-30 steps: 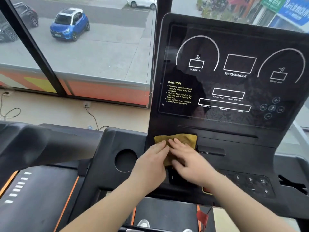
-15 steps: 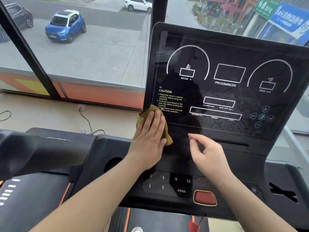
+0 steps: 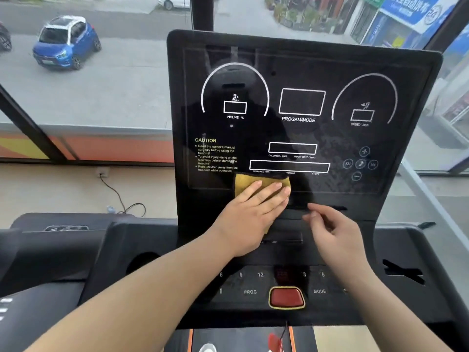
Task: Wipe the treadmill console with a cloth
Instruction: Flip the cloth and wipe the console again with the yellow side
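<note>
The black treadmill console stands upright in front of me, with white dial outlines and a yellow CAUTION label. A yellow cloth lies flat against the lower edge of its screen, under the distance readout. My left hand presses on the cloth with fingers stretched out and pointing up to the right; most of the cloth is hidden beneath it. My right hand hovers just to the right, over the ledge below the screen, fingers loosely curled and holding nothing.
Below the hands is a button panel with a red stop button. A cup holder recess sits at the left and a slot at the right. A neighbouring treadmill is at the left. Windows behind show a street.
My left hand has slid the cloth rightward along the bottom of the screen, from the lower left corner to under the readouts. My right hand has let go of the cloth and stays beside it.
</note>
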{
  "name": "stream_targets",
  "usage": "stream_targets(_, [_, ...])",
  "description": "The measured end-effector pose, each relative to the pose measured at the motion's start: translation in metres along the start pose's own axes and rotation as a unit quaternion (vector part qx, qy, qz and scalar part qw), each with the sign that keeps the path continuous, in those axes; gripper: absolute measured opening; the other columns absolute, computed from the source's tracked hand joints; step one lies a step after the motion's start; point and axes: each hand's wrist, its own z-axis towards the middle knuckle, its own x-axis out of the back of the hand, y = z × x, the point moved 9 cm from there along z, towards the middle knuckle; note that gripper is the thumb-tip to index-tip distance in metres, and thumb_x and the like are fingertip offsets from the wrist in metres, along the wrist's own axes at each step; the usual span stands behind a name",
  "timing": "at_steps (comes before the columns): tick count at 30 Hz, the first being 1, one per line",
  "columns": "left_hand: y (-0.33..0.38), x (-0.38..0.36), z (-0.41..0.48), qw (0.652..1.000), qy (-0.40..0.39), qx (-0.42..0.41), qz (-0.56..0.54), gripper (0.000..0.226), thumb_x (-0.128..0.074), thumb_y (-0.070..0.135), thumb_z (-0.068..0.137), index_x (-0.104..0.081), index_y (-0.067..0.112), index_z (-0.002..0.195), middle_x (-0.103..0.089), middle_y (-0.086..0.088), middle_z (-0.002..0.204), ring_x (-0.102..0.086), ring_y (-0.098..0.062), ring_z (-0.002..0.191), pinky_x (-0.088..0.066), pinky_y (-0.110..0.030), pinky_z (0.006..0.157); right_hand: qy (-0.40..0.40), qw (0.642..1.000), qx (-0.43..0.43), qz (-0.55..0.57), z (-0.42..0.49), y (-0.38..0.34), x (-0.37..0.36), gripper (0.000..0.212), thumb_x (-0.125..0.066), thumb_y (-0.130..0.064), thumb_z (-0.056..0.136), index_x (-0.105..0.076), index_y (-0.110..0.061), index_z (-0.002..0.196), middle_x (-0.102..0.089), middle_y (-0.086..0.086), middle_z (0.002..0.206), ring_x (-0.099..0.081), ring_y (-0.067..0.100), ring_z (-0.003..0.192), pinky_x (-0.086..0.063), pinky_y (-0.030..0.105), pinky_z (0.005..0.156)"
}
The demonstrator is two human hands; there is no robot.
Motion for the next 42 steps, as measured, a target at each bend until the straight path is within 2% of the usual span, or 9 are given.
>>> stream_targets(5, [-0.006,0.005,-0.019,0.992,-0.001,0.032,-0.124,0.059,-0.028,0.048,0.109,-0.029,0.021,0.161,-0.019,0.007,0.17,-0.008,-0.009,0.158,-0.008,-0.041,0.129,-0.041,0.999,-0.01,0.007,-0.004,0.001,-0.023,0.023,-0.06,-0.013,0.098,-0.075,-0.022,0.113,-0.079,-0.009,0.089,-0.07,-0.005,0.083,-0.05,0.011,0.078])
stream_targets(13, [-0.037,0.002,-0.068,0.975,-0.001,0.077,-0.21,0.051,-0.028,0.04,0.111,-0.036,0.025,0.158,-0.032,0.009,0.166,-0.022,-0.008,0.155,-0.014,-0.032,0.128,-0.105,0.993,-0.03,0.037,-0.022,-0.001,-0.07,0.023,-0.061,-0.015,0.099,-0.074,-0.025,0.115,-0.08,-0.008,0.09,-0.073,0.0,0.091,-0.052,0.02,0.088])
stream_targets(21, [-0.023,-0.001,-0.048,0.961,0.007,0.074,-0.268,0.049,-0.027,0.038,0.11,-0.041,0.028,0.156,-0.034,0.012,0.164,-0.022,-0.004,0.154,-0.019,-0.034,0.127,-0.014,0.999,-0.009,0.031,-0.019,0.021,-0.019,0.022,-0.063,-0.014,0.097,-0.075,-0.025,0.112,-0.078,-0.011,0.092,-0.072,0.001,0.089,-0.051,0.011,0.081])
stream_targets(26, [0.007,0.004,-0.003,0.951,-0.039,0.071,-0.3,0.048,-0.025,0.042,0.11,-0.039,0.035,0.156,-0.029,0.021,0.164,-0.017,0.005,0.152,-0.012,-0.023,0.127,0.013,1.0,0.002,0.004,-0.009,0.042,0.016,0.025,-0.061,-0.015,0.098,-0.074,-0.027,0.115,-0.07,-0.012,0.084,-0.06,0.003,0.07,-0.045,0.02,0.074])
stream_targets(29, [0.033,0.003,0.031,0.947,-0.062,0.064,-0.309,0.048,-0.026,0.042,0.111,-0.034,0.037,0.158,-0.024,0.025,0.164,-0.013,0.007,0.152,-0.002,-0.014,0.122,0.024,0.999,0.03,-0.018,0.003,0.048,0.042,0.027,-0.06,-0.01,0.097,-0.073,-0.024,0.116,-0.07,-0.013,0.099,-0.064,0.007,0.092,-0.046,0.019,0.085])
stream_targets(31, [0.051,0.002,0.055,0.943,-0.069,0.058,-0.319,0.048,-0.026,0.042,0.111,-0.033,0.038,0.158,-0.024,0.027,0.164,-0.014,0.007,0.152,-0.004,-0.017,0.123,0.023,0.999,0.038,-0.024,0.011,0.055,0.06,0.029,-0.06,-0.007,0.096,-0.073,-0.022,0.117,-0.07,-0.016,0.108,-0.064,0.006,0.105,-0.045,0.012,0.09])
stream_targets(34, [0.076,-0.003,0.086,0.939,-0.079,0.053,-0.33,0.048,-0.026,0.044,0.11,-0.033,0.04,0.158,-0.023,0.028,0.163,-0.012,0.009,0.151,-0.007,-0.02,0.125,0.015,0.999,0.035,-0.022,0.02,0.071,0.086,0.033,-0.058,-0.002,0.095,-0.073,-0.022,0.117,-0.068,-0.022,0.112,-0.062,0.002,0.111,-0.041,0.008,0.095])
stream_targets(39, [0.103,-0.009,0.121,0.938,-0.084,0.057,-0.33,0.046,-0.029,0.043,0.11,-0.035,0.042,0.156,-0.024,0.032,0.161,-0.01,0.014,0.149,-0.002,-0.012,0.12,0.007,0.999,0.031,-0.021,0.035,0.102,0.123,0.036,-0.054,0.0,0.096,-0.073,-0.021,0.119,-0.068,-0.019,0.114,-0.062,0.006,0.115,-0.044,0.022,0.102])
stream_targets(42, [0.125,-0.009,0.145,0.944,-0.082,0.045,-0.315,0.047,-0.032,0.043,0.11,-0.037,0.038,0.156,-0.026,0.026,0.163,-0.015,0.008,0.151,-0.005,-0.018,0.124,0.004,0.999,0.035,-0.029,0.039,0.114,0.139,0.038,-0.054,0.003,0.095,-0.072,-0.019,0.12,-0.068,-0.017,0.112,-0.061,0.008,0.115,-0.042,0.02,0.101])
